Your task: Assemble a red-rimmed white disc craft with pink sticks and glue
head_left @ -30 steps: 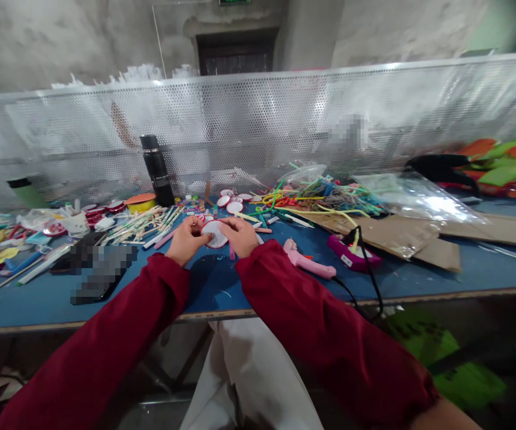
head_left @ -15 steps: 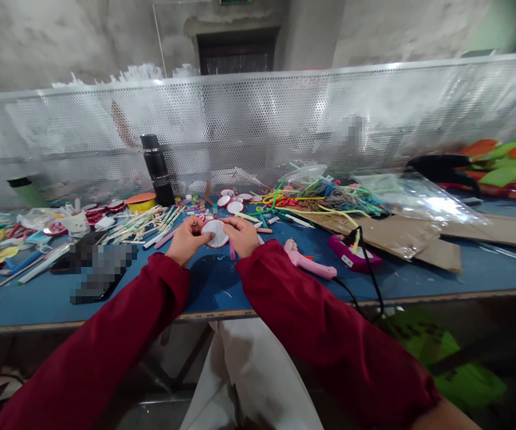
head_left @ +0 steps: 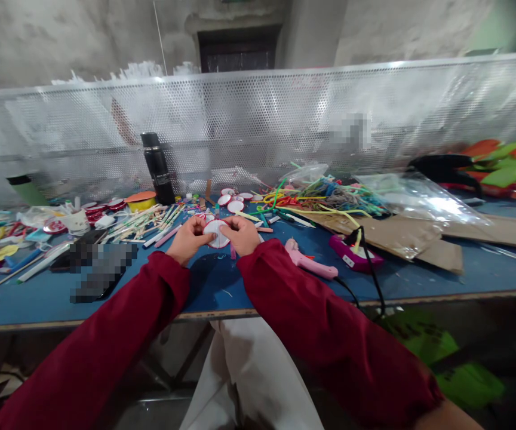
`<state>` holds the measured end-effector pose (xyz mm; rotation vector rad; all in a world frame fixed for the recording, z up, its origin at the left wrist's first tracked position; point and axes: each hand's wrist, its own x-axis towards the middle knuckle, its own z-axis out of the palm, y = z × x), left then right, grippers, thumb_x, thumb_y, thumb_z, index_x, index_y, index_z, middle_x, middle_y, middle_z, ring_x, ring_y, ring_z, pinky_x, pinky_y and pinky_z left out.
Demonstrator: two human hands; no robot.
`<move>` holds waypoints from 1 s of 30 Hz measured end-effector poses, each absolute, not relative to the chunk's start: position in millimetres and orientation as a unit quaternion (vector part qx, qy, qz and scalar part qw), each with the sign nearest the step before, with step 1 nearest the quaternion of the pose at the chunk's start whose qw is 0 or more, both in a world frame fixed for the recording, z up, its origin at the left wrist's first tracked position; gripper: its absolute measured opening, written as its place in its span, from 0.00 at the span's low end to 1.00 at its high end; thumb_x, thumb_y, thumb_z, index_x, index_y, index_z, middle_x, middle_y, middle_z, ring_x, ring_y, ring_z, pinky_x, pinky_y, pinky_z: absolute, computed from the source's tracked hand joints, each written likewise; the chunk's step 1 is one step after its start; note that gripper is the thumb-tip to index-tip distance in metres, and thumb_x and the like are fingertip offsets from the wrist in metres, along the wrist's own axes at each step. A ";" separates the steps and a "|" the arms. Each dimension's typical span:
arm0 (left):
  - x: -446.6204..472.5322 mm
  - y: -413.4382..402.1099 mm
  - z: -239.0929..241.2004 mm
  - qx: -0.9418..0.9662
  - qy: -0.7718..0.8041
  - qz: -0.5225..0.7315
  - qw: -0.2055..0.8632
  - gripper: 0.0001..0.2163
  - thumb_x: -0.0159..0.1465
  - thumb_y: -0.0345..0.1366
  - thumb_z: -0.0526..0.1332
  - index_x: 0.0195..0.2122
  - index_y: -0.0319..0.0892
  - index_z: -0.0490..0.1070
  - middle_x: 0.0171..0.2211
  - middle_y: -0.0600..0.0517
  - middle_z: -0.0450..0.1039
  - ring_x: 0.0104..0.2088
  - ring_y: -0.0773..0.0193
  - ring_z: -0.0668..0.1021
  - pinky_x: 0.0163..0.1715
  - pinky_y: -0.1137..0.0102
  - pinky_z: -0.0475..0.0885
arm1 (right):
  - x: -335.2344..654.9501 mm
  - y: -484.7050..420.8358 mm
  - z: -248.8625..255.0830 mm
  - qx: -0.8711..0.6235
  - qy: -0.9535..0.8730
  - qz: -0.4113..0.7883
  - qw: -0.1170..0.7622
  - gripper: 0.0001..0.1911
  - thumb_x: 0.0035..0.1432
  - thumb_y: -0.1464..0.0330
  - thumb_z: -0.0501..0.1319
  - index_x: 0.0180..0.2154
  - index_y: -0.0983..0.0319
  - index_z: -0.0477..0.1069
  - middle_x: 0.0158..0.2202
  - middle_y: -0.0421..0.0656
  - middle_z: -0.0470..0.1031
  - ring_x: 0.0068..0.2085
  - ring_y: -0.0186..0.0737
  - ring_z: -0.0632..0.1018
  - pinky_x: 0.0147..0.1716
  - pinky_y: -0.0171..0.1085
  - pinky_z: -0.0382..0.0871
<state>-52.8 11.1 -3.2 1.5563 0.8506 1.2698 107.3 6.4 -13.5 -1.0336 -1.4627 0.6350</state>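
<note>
A round white disc (head_left: 215, 235) with a red rim is held up between my two hands over the blue table. My left hand (head_left: 190, 240) pinches its left edge, thumb on the white face. On the opposite edge my right hand (head_left: 241, 235) grips it, its thumb also pressed on the face. Fingers behind the disc are hidden. Similar red-rimmed discs (head_left: 235, 206) lie on the table beyond my hands. A pink glue gun (head_left: 312, 264) rests right of my right forearm.
A black bottle (head_left: 157, 173) stands at the back by the perforated metal screen (head_left: 249, 125). Thin sticks (head_left: 148, 224) and a phone (head_left: 106, 272) lie on the left. Rightward are a tangle of pipe cleaners (head_left: 329, 194), a purple box (head_left: 355, 255) with a black cable, and cardboard (head_left: 374, 230).
Both hands keep hold of the disc in nearly the same place. My right thumb has moved slightly left, further onto its white face.
</note>
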 end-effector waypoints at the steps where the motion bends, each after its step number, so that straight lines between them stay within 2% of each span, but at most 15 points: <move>1: -53.1 11.9 -4.0 0.633 0.346 0.510 0.468 0.19 0.45 0.34 0.71 0.31 0.42 0.61 0.24 0.59 0.70 0.24 0.69 0.73 0.27 0.72 0.69 | 107.3 6.5 -13.9 -0.447 -0.625 0.266 0.582 0.11 0.48 0.64 0.61 0.33 0.62 0.76 0.27 0.38 0.75 0.29 0.34 0.72 0.31 0.34 0.67; 7: -55.0 16.0 -7.9 0.631 0.332 0.480 0.510 0.18 0.47 0.36 0.71 0.36 0.40 0.68 0.30 0.55 0.73 0.27 0.69 0.75 0.31 0.71 0.70 | 106.3 4.4 -13.0 -0.456 -0.617 0.257 0.588 0.12 0.48 0.64 0.61 0.33 0.63 0.77 0.27 0.39 0.76 0.28 0.34 0.72 0.30 0.34 0.67; 12: -56.2 18.0 -10.1 0.652 0.337 0.460 0.499 0.18 0.47 0.36 0.71 0.38 0.39 0.70 0.31 0.53 0.74 0.28 0.68 0.75 0.29 0.72 0.69 | 105.8 5.1 -12.3 -0.462 -0.607 0.252 0.595 0.12 0.49 0.65 0.60 0.34 0.63 0.77 0.28 0.40 0.77 0.28 0.34 0.73 0.29 0.33 0.67; 19: -55.7 15.3 -5.5 0.647 0.333 0.463 0.506 0.20 0.44 0.32 0.71 0.38 0.38 0.69 0.31 0.53 0.75 0.30 0.67 0.77 0.35 0.69 0.72 | 105.4 3.3 -11.9 -0.475 -0.617 0.225 0.586 0.12 0.48 0.64 0.61 0.34 0.63 0.77 0.27 0.39 0.76 0.29 0.35 0.72 0.31 0.34 0.67; 30: -57.0 18.0 -5.9 0.662 0.358 0.466 0.466 0.18 0.44 0.30 0.70 0.36 0.39 0.69 0.29 0.54 0.75 0.28 0.67 0.76 0.32 0.70 0.71 | 105.3 4.1 -12.7 -0.467 -0.625 0.233 0.579 0.13 0.48 0.64 0.61 0.35 0.64 0.77 0.29 0.40 0.77 0.30 0.36 0.72 0.31 0.34 0.67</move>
